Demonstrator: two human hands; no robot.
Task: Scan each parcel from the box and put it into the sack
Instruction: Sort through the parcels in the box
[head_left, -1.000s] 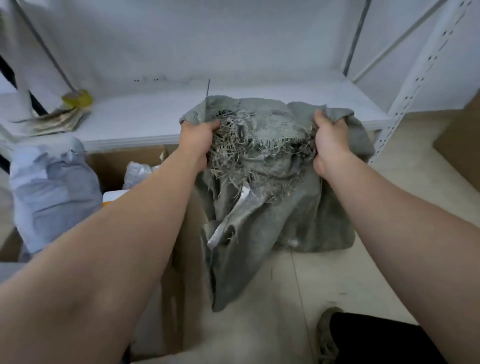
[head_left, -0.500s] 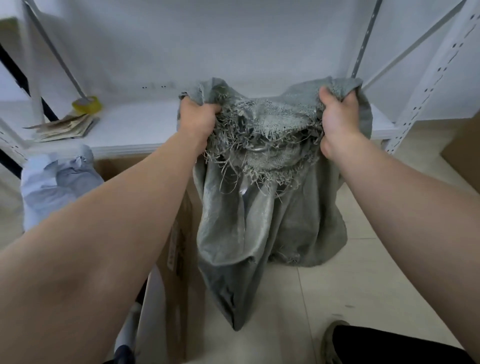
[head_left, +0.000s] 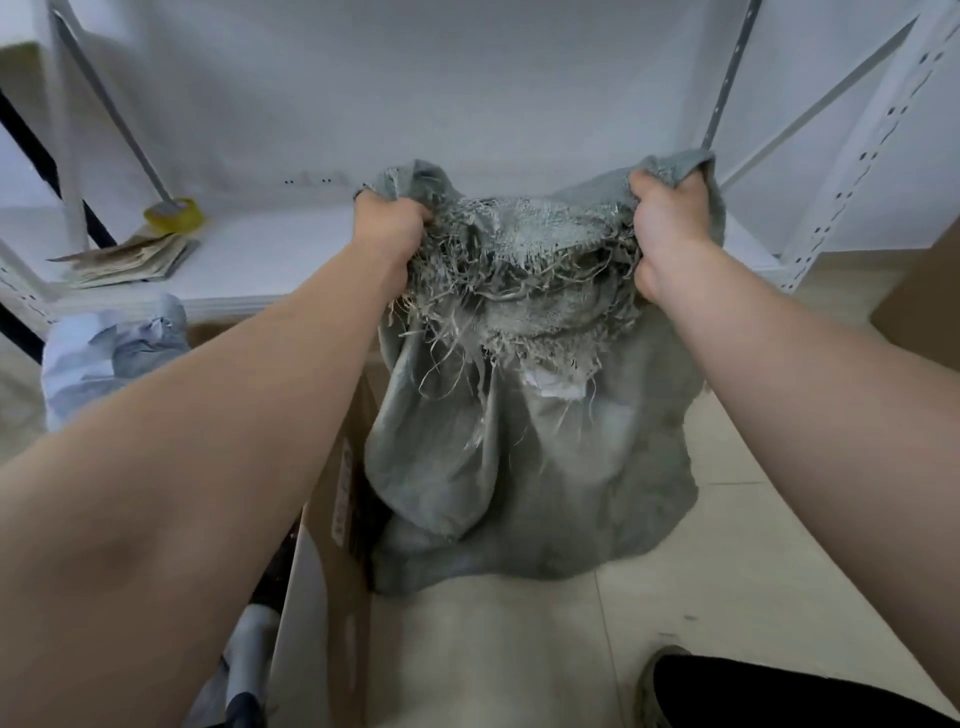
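Both hands fisted on the sack (head_left: 519, 441) mouth. The left hand (head_left: 389, 228) bunches the frayed rim on its left side and the right hand (head_left: 667, 228) clamps the right side, fingers curled tight into cloth. The sack hangs between them in front of the shelf (head_left: 260, 260), its bottom sagging to about floor (head_left: 519, 649) level, just beside the cardboard box (head_left: 332, 519). Something white shows low inside the mouth, parcel or label, cannot tell. Grey bagged parcels (head_left: 104, 353) lie past the left forearm, seemingly in the box.

Risks, as judged:
- Rim badly frayed, so strands may tear or slide out of a grip under load.
- No hand free for a parcel, and letting one side go could collapse the mouth.
- Limp sack may slump over.
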